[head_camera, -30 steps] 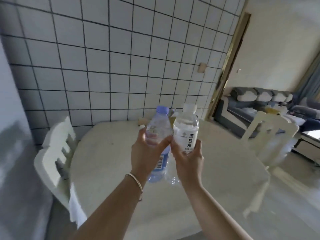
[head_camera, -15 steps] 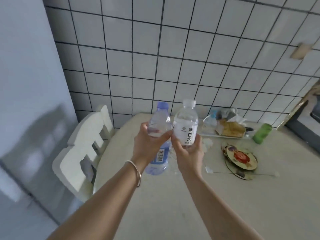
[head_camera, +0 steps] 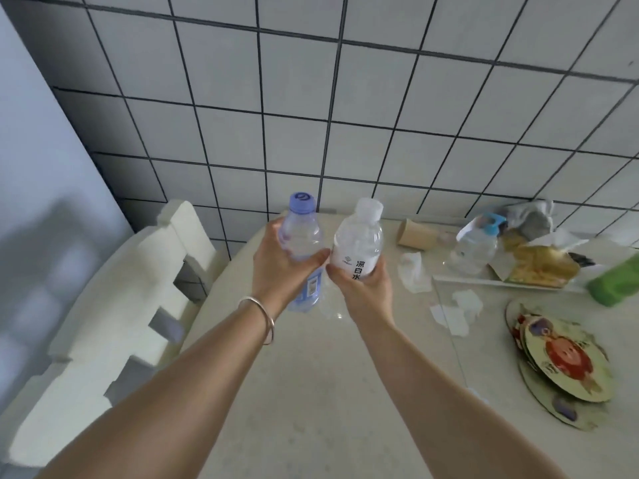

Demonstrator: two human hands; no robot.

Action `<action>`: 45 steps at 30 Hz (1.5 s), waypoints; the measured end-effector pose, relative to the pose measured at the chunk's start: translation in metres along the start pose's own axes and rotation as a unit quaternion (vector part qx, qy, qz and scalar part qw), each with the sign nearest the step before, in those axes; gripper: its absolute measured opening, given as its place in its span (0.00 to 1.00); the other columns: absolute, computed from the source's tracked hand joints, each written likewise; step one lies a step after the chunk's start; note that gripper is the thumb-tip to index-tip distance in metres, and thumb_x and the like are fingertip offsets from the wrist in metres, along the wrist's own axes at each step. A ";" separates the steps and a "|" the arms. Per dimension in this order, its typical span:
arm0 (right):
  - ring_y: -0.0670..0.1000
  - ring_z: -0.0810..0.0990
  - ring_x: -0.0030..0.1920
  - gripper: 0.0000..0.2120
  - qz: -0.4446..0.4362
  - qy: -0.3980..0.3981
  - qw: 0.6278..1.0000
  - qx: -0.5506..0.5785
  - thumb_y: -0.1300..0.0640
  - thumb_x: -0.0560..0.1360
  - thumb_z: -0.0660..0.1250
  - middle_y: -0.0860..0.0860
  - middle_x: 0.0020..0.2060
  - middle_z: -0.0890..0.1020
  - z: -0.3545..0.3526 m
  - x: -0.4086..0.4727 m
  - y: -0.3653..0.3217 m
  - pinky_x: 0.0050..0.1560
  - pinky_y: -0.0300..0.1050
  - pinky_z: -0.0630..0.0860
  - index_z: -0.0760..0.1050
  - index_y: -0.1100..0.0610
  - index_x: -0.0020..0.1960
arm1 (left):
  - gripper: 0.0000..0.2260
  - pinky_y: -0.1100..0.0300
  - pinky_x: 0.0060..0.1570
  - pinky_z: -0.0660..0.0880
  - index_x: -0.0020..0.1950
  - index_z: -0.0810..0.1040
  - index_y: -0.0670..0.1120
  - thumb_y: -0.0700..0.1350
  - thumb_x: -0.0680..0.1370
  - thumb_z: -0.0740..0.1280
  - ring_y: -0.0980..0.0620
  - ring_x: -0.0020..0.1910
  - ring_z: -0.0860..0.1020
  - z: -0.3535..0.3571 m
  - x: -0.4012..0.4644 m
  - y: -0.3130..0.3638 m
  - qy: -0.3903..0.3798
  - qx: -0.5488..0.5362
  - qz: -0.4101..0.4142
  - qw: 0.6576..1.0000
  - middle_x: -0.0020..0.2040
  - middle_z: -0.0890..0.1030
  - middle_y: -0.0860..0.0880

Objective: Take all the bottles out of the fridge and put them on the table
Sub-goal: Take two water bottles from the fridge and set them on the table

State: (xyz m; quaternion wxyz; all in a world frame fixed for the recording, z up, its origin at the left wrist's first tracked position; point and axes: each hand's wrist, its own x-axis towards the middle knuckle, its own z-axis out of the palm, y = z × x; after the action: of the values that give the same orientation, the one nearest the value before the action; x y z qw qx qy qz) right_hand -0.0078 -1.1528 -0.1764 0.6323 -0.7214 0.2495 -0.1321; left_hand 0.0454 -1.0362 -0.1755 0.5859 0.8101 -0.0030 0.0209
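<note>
Two bottles held upright, side by side and just touching at the shoulders, above the near-left part of the table. Blue-capped bottle on the left, gripped round the body by the left hand, fingers and thumb curled about it, label and base showing below the palm. White-capped bottle on the right, gripped low on the labelled body by the right hand, neck and cap standing clear above the fingers. Long axes close to vertical, caps tipped slightly away toward the tiled wall. Hands pressed close together, thumbs nearly meeting between the two bottles.

Bases apparently not yet on the surface: judged to be hovering over bare tabletop, so the coming move looks like a straight lowering along each bottle's own axis. Neither hand nearer than the other; both about equally far out over the edge.

Outward from there: bare surface directly below and toward the viewer. To the right, a tipped paper cup, scraps of white paper, a clear jug with a blue handle, a tray of food wrappers, a green object and round picture mats. To the left, a white chair drawn up at the rim. Fridge not identifiable with certainty. Setting down left of the clutter seems safest.
</note>
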 end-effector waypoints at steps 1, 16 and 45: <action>0.44 0.79 0.42 0.18 0.002 -0.008 1.000 -0.008 0.56 0.64 0.76 0.43 0.41 0.80 0.004 0.011 0.005 0.39 0.37 0.72 0.70 0.43 0.45 | 0.26 0.53 0.54 0.77 0.52 0.67 0.61 0.56 0.60 0.76 0.53 0.51 0.80 0.002 0.010 -0.009 0.002 0.006 0.004 1.000 0.50 0.79 0.56; 0.38 0.73 0.37 0.24 0.037 -0.019 0.996 -0.085 0.54 0.64 0.77 0.38 0.37 0.74 0.054 0.115 0.052 0.32 0.32 0.67 0.64 0.43 0.49 | 0.25 0.65 0.45 0.71 0.53 0.70 0.57 0.49 0.63 0.79 0.57 0.45 0.76 0.037 0.101 -0.087 -0.008 0.046 -0.006 0.999 0.42 0.75 0.64; 0.53 0.74 0.59 0.34 -0.032 -0.055 0.982 -0.180 0.47 0.72 0.67 0.48 0.60 0.73 0.006 0.024 -0.014 0.50 0.44 0.69 0.56 0.52 0.73 | 0.32 0.57 0.56 0.70 0.74 0.60 0.45 0.47 0.74 0.71 0.47 0.60 0.74 -0.016 0.007 -0.036 0.034 0.120 0.004 0.992 0.67 0.69 0.44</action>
State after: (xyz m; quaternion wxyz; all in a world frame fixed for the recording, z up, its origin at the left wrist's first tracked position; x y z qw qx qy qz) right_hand 0.0180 -1.1599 -0.1669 0.5003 -0.8373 0.2108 -0.0654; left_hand 0.0526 -1.0092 -0.2046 0.4839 0.8734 0.0162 0.0513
